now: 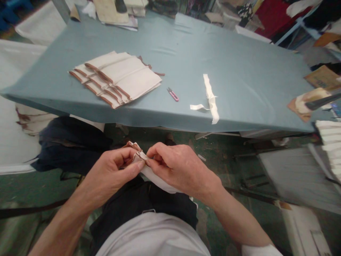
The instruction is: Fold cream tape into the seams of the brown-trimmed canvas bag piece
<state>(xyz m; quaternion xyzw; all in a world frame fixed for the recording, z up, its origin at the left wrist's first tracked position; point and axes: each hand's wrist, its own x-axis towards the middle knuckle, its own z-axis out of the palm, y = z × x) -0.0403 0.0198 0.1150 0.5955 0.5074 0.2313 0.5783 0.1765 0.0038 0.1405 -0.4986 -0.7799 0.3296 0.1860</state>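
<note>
Close to my waist, in front of the table edge, I hold a cream fabric piece with brown edging point(157, 180). My left hand point(114, 167) is closed, thumb and fingers pinching its edged end. Right beside it, my right hand point(178, 165) pinches the same end, fingertips nearly meeting those of the left. The rest of the cloth hangs below, partly hidden behind my right hand. On the table lies a pile of similar cream fabric pieces point(133, 76) with brown binding. Small pink thread snips point(173, 94) rest to the right of that pile.
The table point(181, 57) has a blue-green cover. White strips point(210, 97) lie near its front edge. An object with a dark handle point(306, 103) sits at the right end. Dark cloth point(71, 142) is heaped below left. Papers and fabric point(114, 14) line the back.
</note>
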